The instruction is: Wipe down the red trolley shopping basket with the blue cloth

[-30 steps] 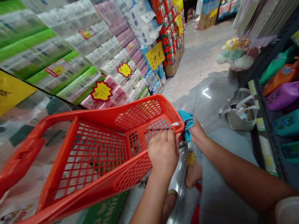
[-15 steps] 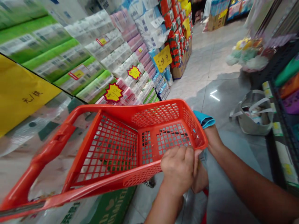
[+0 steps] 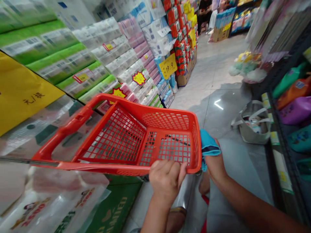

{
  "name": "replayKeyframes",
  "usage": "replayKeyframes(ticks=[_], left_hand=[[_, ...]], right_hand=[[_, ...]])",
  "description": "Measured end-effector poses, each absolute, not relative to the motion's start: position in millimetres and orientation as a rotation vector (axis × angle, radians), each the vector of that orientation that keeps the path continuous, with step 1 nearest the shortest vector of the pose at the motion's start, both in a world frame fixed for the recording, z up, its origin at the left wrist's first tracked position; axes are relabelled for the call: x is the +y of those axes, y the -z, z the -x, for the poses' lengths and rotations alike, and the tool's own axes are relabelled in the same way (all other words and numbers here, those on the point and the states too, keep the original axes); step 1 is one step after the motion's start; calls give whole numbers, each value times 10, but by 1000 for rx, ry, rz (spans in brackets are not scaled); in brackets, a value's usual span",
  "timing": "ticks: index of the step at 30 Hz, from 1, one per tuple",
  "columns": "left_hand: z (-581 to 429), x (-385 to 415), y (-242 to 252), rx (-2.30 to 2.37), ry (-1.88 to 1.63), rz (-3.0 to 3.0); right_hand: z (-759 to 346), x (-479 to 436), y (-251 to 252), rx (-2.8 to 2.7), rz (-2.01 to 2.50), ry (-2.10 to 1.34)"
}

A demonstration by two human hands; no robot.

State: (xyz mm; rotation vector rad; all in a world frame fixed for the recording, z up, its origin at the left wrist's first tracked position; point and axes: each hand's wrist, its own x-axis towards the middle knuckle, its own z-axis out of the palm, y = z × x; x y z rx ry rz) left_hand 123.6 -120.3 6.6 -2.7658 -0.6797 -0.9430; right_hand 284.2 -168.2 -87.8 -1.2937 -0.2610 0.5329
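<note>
A red plastic shopping cart (image 3: 155, 150) with grid walls stands slanted across my view, its basket holding nothing. My left hand (image 3: 166, 178) is closed over the near rim of the basket, close to its right corner. At the cart's right end, my right hand (image 3: 215, 165) has a bright blue cloth (image 3: 209, 144) wrapped about its fingers and pressed to the outer wall. The cloth hides most of those fingers. The cart's handle (image 3: 65, 129) points left, toward stacked packs.
Stacked tissue packs (image 3: 97, 58) line the left side, with yellow price signs (image 3: 168, 66) on them. A grey bag (image 3: 254, 124) sits on the floor by the right shelf (image 3: 279, 139). Tiled floor (image 3: 213, 77) runs ahead. A person (image 3: 204, 14) is far back.
The cart has turned slightly and shifted left in view. My left hand moved left with its rim. My right hand and the blue cloth moved lower, along the end wall's outside.
</note>
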Motion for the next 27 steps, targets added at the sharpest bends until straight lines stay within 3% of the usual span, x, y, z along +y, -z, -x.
replayKeyframes(ticks=[5,11,14,19,22,27], left_hand=[[-1001,-1305,-92,-858,889,2806],[-1005,-1819,-19,-1098,891,2854],[-920,-1948,7,-1116,850,2858],[-612,-1965,-2,-1132,813,2790],[-410,-1985,4,-1165,844,2748],[-187,-2056,4,-1143,902,2708]], right_hand=[[-2665,-1862,802,-549,1357,-237],[-2593,-1771,1209,-282,1301,-617],[-2648,-1751,1012,-313,1333,-526],[-2747,-1827,444,-1032,1408,-71],[-2757,-1923,338,-1536,1382,-15],[-2687,-1960,272,-1639,1435,69]])
